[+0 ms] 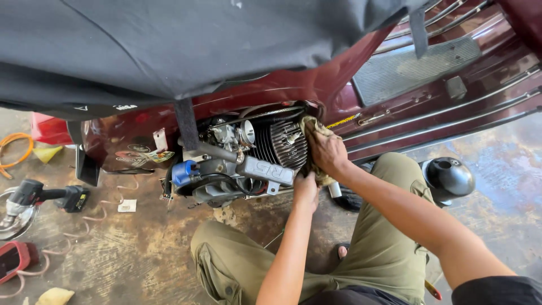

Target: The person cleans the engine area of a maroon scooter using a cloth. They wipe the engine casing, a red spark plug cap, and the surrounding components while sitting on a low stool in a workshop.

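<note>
I squat beside a dark red scooter (395, 107) with its engine (248, 155) exposed. My right hand (326, 149) presses a dirty yellowish rag (310, 127) against the finned cylinder (282, 144) at the engine's right side. My left hand (305, 191) sits just below it, fingers curled at the engine's lower right edge, touching the rag's hanging end. A grey cover (169, 45) drapes over the scooter's seat.
A cordless impact driver (42, 196) lies on the stained concrete floor at left, next to a round metal part (14, 217) and a red object (14, 260). A black rounded cover (449, 178) sits on the floor at right. An orange hose (17, 148) coils at far left.
</note>
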